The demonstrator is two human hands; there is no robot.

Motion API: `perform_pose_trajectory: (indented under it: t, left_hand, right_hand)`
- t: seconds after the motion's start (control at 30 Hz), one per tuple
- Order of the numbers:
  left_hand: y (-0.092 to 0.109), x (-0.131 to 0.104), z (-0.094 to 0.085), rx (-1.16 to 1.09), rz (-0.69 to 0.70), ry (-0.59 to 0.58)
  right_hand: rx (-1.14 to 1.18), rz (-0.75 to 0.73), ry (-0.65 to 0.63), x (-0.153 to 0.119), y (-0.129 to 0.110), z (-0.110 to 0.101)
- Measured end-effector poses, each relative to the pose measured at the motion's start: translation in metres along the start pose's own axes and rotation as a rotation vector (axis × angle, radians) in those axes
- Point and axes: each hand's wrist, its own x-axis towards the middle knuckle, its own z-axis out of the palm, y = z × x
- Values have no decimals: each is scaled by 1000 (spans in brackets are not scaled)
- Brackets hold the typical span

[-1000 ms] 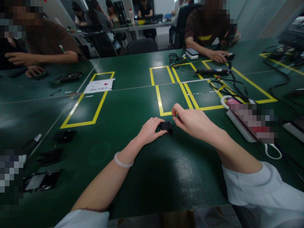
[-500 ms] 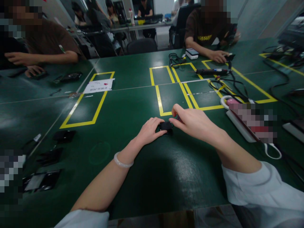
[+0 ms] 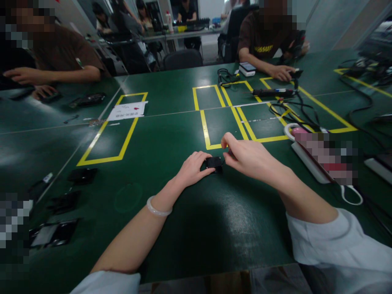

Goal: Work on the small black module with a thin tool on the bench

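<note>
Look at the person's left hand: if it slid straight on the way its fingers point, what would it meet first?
The left hand points right, its fingertips already on the small black part. Just beyond, it would probably meet the right hand.

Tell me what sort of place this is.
Probably an electronics assembly workshop: a large dark green worktable marked with yellow tape rectangles, tangled black cables and a white power strip, with other people seated around working on small devices.

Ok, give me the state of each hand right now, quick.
Left hand: fingers curled on the small black part, pinning it to the green table.
Right hand: fingertips pinched at the part's right edge; anything held there cannot be told.
</note>
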Motion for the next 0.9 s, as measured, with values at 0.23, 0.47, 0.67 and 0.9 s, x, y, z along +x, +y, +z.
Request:
perform_pose_trajectory:
  t: [0.23,0.47,0.67,0.9]
  left_hand:
    - [0,0,0,6,5,10]
    - [1,-1,1,11,-3,15]
    - [1,-2,2,29,0,22]
    - [4,-2,2,15,13,23]
  right_hand:
    - [-45,33,8,0,-2,-1]
    - [-75,39,-8,2,-1,0]
    - [-52,14,-10,2,0,0]
    - [13,-95,3,-2,16,2]
